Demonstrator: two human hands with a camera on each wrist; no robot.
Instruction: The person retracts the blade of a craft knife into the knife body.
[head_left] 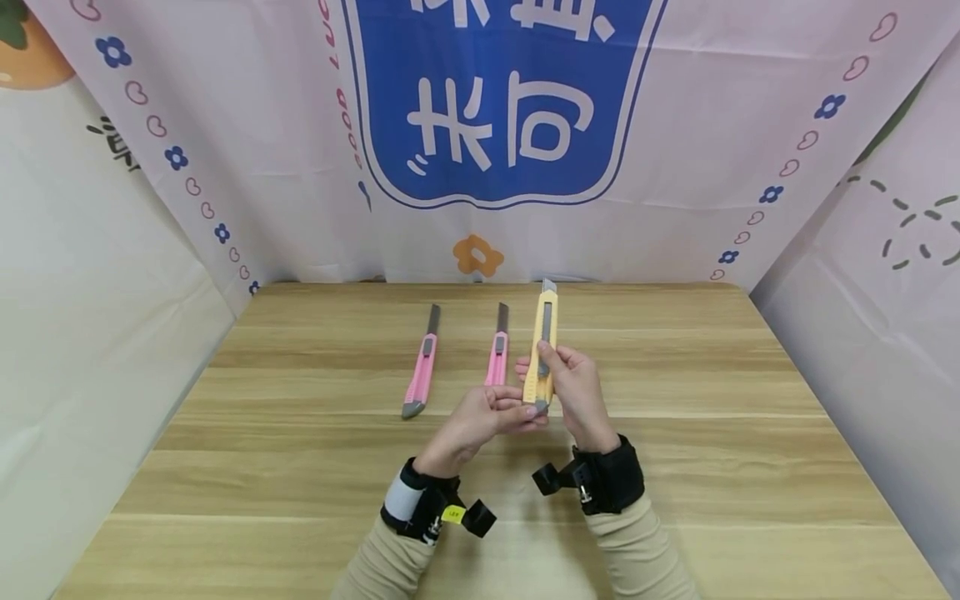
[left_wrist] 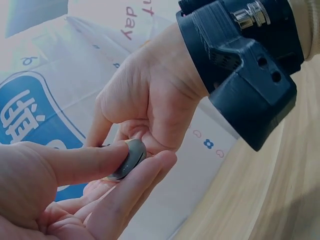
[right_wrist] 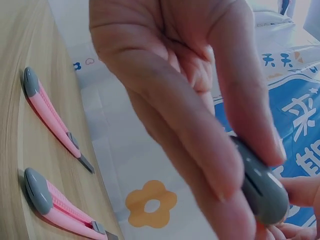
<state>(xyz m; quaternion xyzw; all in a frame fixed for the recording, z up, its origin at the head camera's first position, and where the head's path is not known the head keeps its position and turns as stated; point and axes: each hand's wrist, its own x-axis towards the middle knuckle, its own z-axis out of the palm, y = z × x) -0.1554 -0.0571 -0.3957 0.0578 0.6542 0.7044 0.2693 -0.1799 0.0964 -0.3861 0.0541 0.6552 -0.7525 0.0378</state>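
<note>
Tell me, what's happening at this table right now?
A person holds a yellow utility knife above the wooden table. The right hand grips its body, and the left hand pinches its grey end cap. Two pink utility knives lie on the table beyond the hands.

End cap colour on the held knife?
Grey end cap on the yellow knife; right wrist view shows it best.

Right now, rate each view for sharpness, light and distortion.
Head view: evenly lit and sharp, the yellow utility knife crisp, wide-angle bend at the backdrop edges. Left wrist view: dim, bluish, the left hand soft from closeness. Right wrist view: the right hand blurred up close, the pink utility knives clearer.
</note>
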